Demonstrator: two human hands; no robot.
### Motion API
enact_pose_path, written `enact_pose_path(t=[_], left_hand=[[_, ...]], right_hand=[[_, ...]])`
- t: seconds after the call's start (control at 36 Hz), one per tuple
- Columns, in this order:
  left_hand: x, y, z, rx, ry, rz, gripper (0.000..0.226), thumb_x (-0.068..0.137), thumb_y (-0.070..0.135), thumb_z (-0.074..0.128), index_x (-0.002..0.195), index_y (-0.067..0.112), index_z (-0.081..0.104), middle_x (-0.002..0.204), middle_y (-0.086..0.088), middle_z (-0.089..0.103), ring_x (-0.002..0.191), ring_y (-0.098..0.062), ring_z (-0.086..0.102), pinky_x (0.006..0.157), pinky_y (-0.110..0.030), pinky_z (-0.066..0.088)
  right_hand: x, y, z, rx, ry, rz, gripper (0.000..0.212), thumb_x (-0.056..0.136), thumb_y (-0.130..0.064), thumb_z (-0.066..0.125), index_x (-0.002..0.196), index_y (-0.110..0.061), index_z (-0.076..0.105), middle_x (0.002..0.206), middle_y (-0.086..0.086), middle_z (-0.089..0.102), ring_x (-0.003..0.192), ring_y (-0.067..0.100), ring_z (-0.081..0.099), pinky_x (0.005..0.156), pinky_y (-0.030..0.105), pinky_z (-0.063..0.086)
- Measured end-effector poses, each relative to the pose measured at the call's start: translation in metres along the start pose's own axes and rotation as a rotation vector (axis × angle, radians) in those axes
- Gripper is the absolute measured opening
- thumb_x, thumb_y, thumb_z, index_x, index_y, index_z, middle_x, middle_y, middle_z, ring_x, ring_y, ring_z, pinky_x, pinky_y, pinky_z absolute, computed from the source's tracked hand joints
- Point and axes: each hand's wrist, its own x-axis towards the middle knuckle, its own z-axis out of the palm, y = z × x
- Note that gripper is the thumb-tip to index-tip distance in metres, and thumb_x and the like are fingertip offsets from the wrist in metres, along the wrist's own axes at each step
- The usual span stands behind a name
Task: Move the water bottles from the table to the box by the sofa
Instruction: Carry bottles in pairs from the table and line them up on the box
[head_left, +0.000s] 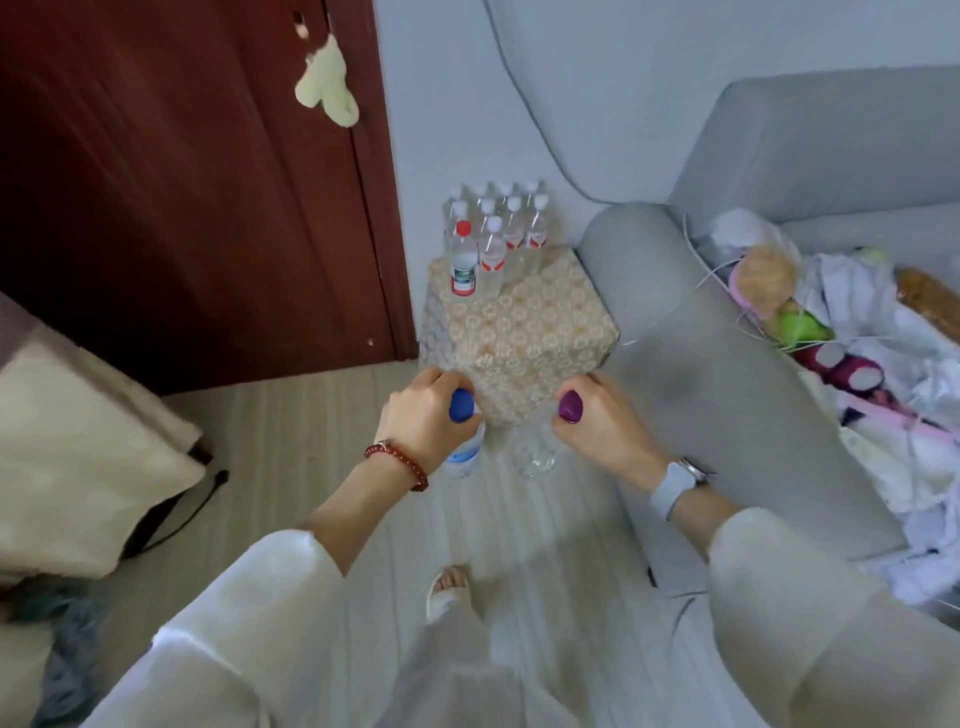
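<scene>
Beside sofa (727, 312): clear, white-capped bottles (493, 234)

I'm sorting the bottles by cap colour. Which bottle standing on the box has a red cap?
The front-left bottle on the patterned box: red cap, greenish label. The others there have white caps.

Left hand: the left hand (423, 410) has its grip round the neck of a blue-capped bottle (464, 441), which hangs over the floor (311, 447).
Right hand: the right hand (597, 423) has its grip round a purple-capped bottle (537, 452), clear and blurred.
Box: a floral-patterned box (524, 322) stands beyond both hands, just left of the grey sofa (727, 374).
On the box: a cluster of bottles (493, 234) stands upright at its far left corner, mostly white-capped, one red-capped.
Far left: a dark red door (182, 182).
</scene>
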Motion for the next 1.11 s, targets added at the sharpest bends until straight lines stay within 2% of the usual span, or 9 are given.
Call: enact_pose_path(t=[0.11, 0.22, 0.31, 0.47, 0.67, 0.78, 0.83, 0.94, 1.11], left_hand=[[0.089, 0.002, 0.012, -0.003, -0.038, 0.032, 0.028, 0.077, 0.026, 0.067, 0.102, 0.016, 0.06, 0.106, -0.005, 0.058, 0.09, -0.028, 0.059, 0.076, -0.035, 0.046], [0.173, 0.003, 0.027, -0.026, -0.082, 0.05, 0.028, 0.077, 0.022, 0.068, 0.101, 0.01, 0.06, 0.104, -0.011, 0.057, 0.087, -0.031, 0.058, 0.073, -0.035, 0.046], [0.237, 0.004, 0.044, -0.035, -0.099, 0.026, 0.029, 0.078, 0.02, 0.067, 0.102, 0.007, 0.059, 0.106, -0.013, 0.056, 0.09, -0.031, 0.057, 0.074, -0.033, 0.043], [0.344, 0.004, 0.102, -0.049, -0.13, -0.033, 0.03, 0.077, 0.021, 0.069, 0.1, 0.006, 0.056, 0.106, -0.012, 0.054, 0.087, -0.03, 0.056, 0.074, -0.035, 0.048], [0.456, 0.002, 0.172, 0.027, -0.128, -0.089, 0.029, 0.075, 0.016, 0.071, 0.095, 0.001, 0.056, 0.101, -0.017, 0.056, 0.07, -0.037, 0.057, 0.056, -0.039, 0.049], [0.5, -0.004, 0.196, 0.097, -0.134, -0.05, 0.03, 0.066, 0.01, 0.078, 0.08, 0.002, 0.053, 0.085, -0.016, 0.059, 0.052, -0.032, 0.055, 0.04, -0.027, 0.041], [0.518, -0.009, 0.205, 0.129, -0.126, -0.041, 0.03, 0.065, 0.01, 0.078, 0.078, 0.002, 0.052, 0.083, -0.016, 0.059, 0.051, -0.031, 0.055, 0.039, -0.025, 0.036], [0.541, -0.016, 0.218, 0.196, -0.136, -0.024, 0.037, 0.055, 0.01, 0.084, 0.076, 0.004, 0.054, 0.073, -0.014, 0.059, 0.041, -0.027, 0.052, 0.035, -0.026, 0.041], [0.553, -0.031, 0.23, 0.285, -0.101, -0.034, 0.04, 0.05, 0.011, 0.086, 0.074, 0.004, 0.054, 0.068, -0.011, 0.059, 0.041, -0.026, 0.051, 0.047, -0.029, 0.042]], right_hand=[[0.083, 0.013, -0.016, 0.045, 0.03, 0.071, 0.018, 0.079, -0.012, 0.062, 0.094, -0.007, 0.055, 0.099, 0.012, 0.051, 0.093, 0.031, 0.053, 0.073, 0.025, 0.033], [0.164, 0.031, -0.032, 0.075, 0.048, 0.113, 0.026, 0.08, -0.015, 0.064, 0.103, -0.005, 0.057, 0.107, 0.016, 0.055, 0.096, 0.031, 0.053, 0.08, 0.027, 0.037], [0.226, 0.048, -0.041, 0.069, 0.044, 0.132, 0.027, 0.082, -0.018, 0.063, 0.105, -0.006, 0.056, 0.108, 0.015, 0.056, 0.095, 0.029, 0.055, 0.078, 0.025, 0.037], [0.339, 0.095, -0.039, 0.059, -0.037, 0.144, 0.028, 0.084, -0.019, 0.062, 0.108, -0.008, 0.053, 0.114, 0.014, 0.051, 0.094, 0.032, 0.055, 0.082, 0.035, 0.044], [0.465, 0.152, -0.021, 0.052, -0.181, 0.134, 0.03, 0.086, -0.017, 0.058, 0.113, -0.007, 0.05, 0.119, 0.012, 0.046, 0.099, 0.029, 0.055, 0.085, 0.031, 0.042], [0.517, 0.166, -0.005, 0.058, -0.229, 0.149, 0.03, 0.087, -0.016, 0.056, 0.115, -0.007, 0.05, 0.123, 0.011, 0.045, 0.099, 0.029, 0.056, 0.085, 0.031, 0.043], [0.536, 0.167, 0.004, 0.061, -0.252, 0.163, 0.03, 0.088, -0.016, 0.054, 0.117, -0.008, 0.049, 0.124, 0.011, 0.043, 0.097, 0.03, 0.057, 0.084, 0.033, 0.046], [0.564, 0.166, 0.02, 0.094, -0.273, 0.169, 0.032, 0.087, -0.014, 0.055, 0.118, -0.009, 0.047, 0.122, 0.012, 0.043, 0.095, 0.032, 0.058, 0.086, 0.038, 0.049], [0.584, 0.168, 0.033, 0.144, -0.318, 0.17, 0.034, 0.085, -0.015, 0.059, 0.117, -0.008, 0.048, 0.119, 0.013, 0.045, 0.1, 0.03, 0.055, 0.087, 0.031, 0.045]])
